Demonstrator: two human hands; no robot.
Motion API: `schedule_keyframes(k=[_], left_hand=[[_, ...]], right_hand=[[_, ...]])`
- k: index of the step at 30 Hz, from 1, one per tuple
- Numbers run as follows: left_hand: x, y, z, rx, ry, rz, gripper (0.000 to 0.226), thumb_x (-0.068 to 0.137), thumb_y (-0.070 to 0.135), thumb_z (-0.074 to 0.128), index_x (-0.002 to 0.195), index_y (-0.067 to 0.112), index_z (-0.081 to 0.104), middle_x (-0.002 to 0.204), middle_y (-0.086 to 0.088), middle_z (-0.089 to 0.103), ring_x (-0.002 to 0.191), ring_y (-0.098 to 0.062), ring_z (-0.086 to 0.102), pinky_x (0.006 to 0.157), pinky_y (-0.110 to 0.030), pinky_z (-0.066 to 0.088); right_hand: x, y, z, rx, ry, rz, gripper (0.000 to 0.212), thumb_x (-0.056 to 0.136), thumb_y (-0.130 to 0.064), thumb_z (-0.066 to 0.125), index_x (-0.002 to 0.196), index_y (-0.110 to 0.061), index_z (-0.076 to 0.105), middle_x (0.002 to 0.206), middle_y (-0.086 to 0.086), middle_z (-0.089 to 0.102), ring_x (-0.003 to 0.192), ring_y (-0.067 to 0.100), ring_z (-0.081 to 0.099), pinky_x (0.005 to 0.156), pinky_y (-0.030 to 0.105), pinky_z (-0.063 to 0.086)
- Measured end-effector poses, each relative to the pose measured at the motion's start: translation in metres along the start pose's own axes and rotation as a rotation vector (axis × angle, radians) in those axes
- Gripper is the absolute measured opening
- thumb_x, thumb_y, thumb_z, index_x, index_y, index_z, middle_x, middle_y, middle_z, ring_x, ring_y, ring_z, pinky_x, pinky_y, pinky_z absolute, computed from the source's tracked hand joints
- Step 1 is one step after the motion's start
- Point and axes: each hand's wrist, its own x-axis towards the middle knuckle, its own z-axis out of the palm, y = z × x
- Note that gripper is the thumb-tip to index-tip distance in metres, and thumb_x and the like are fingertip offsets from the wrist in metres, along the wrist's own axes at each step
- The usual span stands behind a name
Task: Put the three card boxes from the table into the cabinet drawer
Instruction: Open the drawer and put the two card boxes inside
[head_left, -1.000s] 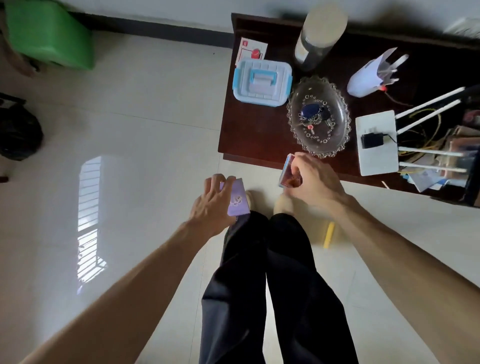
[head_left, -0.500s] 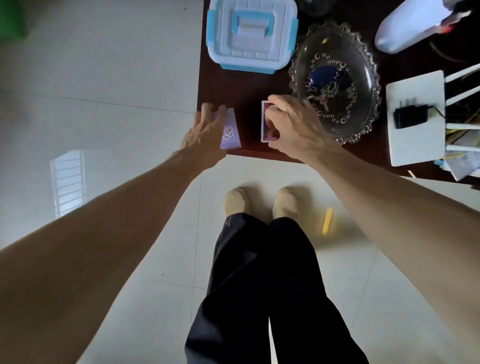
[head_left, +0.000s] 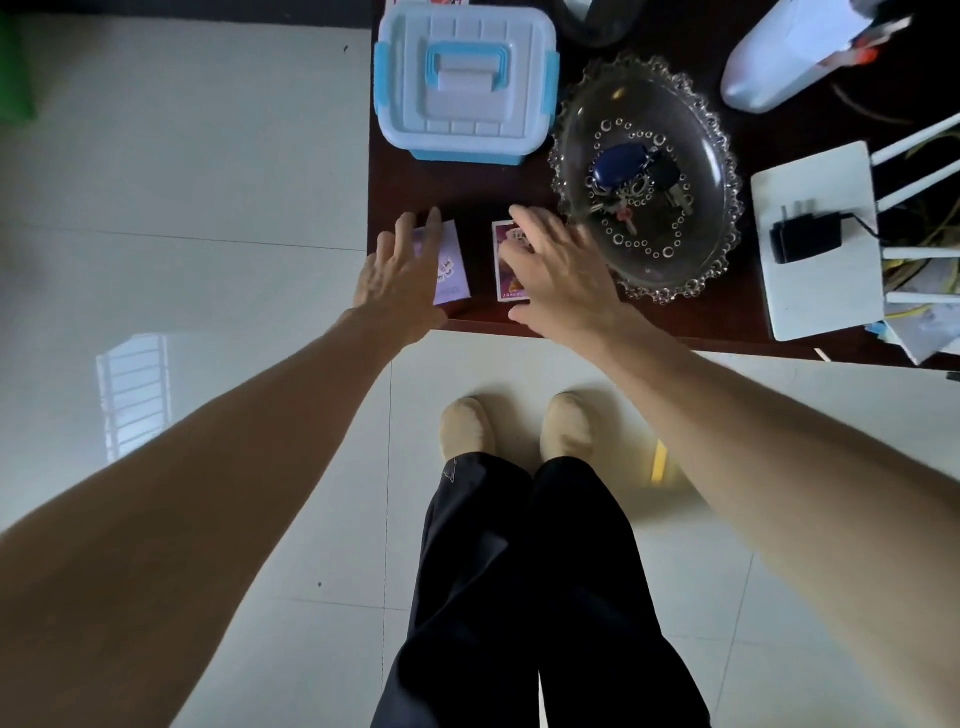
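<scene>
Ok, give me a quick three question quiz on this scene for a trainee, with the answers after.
1. True or false: the lilac card box lies on the dark wooden table.
2. What sits in the beaded glass dish: A keys, B coins, C pens?
3. Which hand rests on the pink picture card box?

Key:
1. True, under the left hand.
2. A, a bunch of keys.
3. The right hand, fingers spread flat.
</scene>
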Motion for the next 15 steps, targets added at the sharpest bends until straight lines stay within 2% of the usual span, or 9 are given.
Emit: schedule_keyframes(k=[2, 3, 5, 6, 7, 9, 11, 12, 15], left_hand=[[-0.017, 0.009, -0.001, -0.075, 0.013, -0.033, 0.121, 0.065, 0.04, 0.083, 0.154, 0.024, 0.003, 0.156, -0.016, 0.018, 0.135, -0.039, 0.031, 0.104, -0.048, 0.041], [-0.03, 0.016, 0.0, -0.138, 0.067, -0.057, 0.113, 0.068, 0.042, 0.078, 0.154, 0.023, 0.007, 0.154, -0.017, 0.022, 0.134, -0.038, 0.032, 0.104, -0.048, 0.041], [-0.058, 0.034, 0.009, -0.291, 0.211, -0.13, 0.08, 0.076, 0.04, 0.067, 0.145, 0.018, 0.032, 0.137, -0.015, 0.043, 0.12, -0.033, 0.043, 0.098, -0.044, 0.042], [-0.071, 0.044, 0.015, -0.4, 0.23, -0.205, 0.062, 0.079, 0.038, 0.063, 0.134, 0.017, 0.044, 0.124, -0.011, 0.052, 0.111, -0.029, 0.049, 0.093, -0.041, 0.045], [-0.083, 0.056, 0.02, -0.554, 0.186, -0.312, 0.045, 0.081, 0.036, 0.061, 0.122, 0.018, 0.052, 0.11, -0.006, 0.059, 0.101, -0.025, 0.055, 0.086, -0.039, 0.048], [-0.097, 0.078, 0.029, -0.937, -0.046, -0.558, 0.028, 0.085, 0.036, 0.06, 0.107, 0.017, 0.062, 0.089, -0.002, 0.068, 0.085, -0.023, 0.066, 0.075, -0.037, 0.052], [-0.1, 0.095, 0.04, -1.21, -0.225, -0.739, 0.03, 0.089, 0.034, 0.059, 0.108, 0.012, 0.065, 0.089, -0.007, 0.072, 0.081, -0.027, 0.07, 0.078, -0.039, 0.054], [-0.098, 0.1, 0.046, -1.319, -0.262, -0.806, 0.03, 0.09, 0.033, 0.059, 0.11, 0.01, 0.064, 0.091, -0.011, 0.073, 0.077, -0.027, 0.069, 0.076, -0.037, 0.054], [-0.083, 0.112, 0.058, -1.614, -0.26, -0.972, 0.022, 0.093, 0.023, 0.056, 0.107, 0.007, 0.059, 0.093, -0.018, 0.071, 0.067, -0.024, 0.066, 0.06, -0.03, 0.053]], right_hand=[[-0.025, -0.007, 0.002, 0.086, 0.056, 0.026, 0.043, 0.074, -0.027, 0.077, 0.113, -0.018, 0.063, 0.148, 0.008, 0.046, 0.134, 0.03, 0.044, 0.103, 0.047, 0.038], [-0.04, -0.012, 0.006, 0.144, 0.082, 0.048, 0.037, 0.075, -0.029, 0.075, 0.109, -0.018, 0.064, 0.138, 0.006, 0.052, 0.124, 0.029, 0.051, 0.097, 0.045, 0.04], [-0.074, -0.019, 0.02, 0.313, 0.07, 0.141, 0.028, 0.082, -0.033, 0.07, 0.107, -0.019, 0.065, 0.119, 0.002, 0.06, 0.104, 0.026, 0.06, 0.088, 0.041, 0.044], [-0.091, -0.021, 0.028, 0.446, 0.004, 0.235, 0.028, 0.085, -0.034, 0.068, 0.11, -0.02, 0.065, 0.115, 0.0, 0.062, 0.1, 0.024, 0.063, 0.088, 0.039, 0.046], [-0.105, -0.02, 0.037, 0.58, -0.096, 0.35, 0.031, 0.088, -0.035, 0.066, 0.115, -0.021, 0.064, 0.117, 0.0, 0.063, 0.102, 0.022, 0.064, 0.09, 0.036, 0.047], [-0.125, -0.012, 0.053, 0.732, -0.283, 0.529, 0.043, 0.09, -0.037, 0.065, 0.129, -0.021, 0.06, 0.129, 0.002, 0.06, 0.114, 0.021, 0.061, 0.096, 0.033, 0.045], [-0.134, 0.001, 0.065, 0.733, -0.349, 0.595, 0.055, 0.09, -0.036, 0.064, 0.141, -0.018, 0.053, 0.142, 0.004, 0.054, 0.124, 0.022, 0.057, 0.101, 0.033, 0.044], [-0.134, 0.007, 0.068, 0.715, -0.358, 0.609, 0.061, 0.09, -0.036, 0.063, 0.146, -0.017, 0.049, 0.149, 0.004, 0.049, 0.129, 0.022, 0.055, 0.104, 0.035, 0.044], [-0.123, 0.026, 0.078, 0.587, -0.377, 0.573, 0.073, 0.091, -0.037, 0.059, 0.156, -0.015, 0.033, 0.162, 0.0, 0.03, 0.138, 0.026, 0.049, 0.107, 0.043, 0.044]])
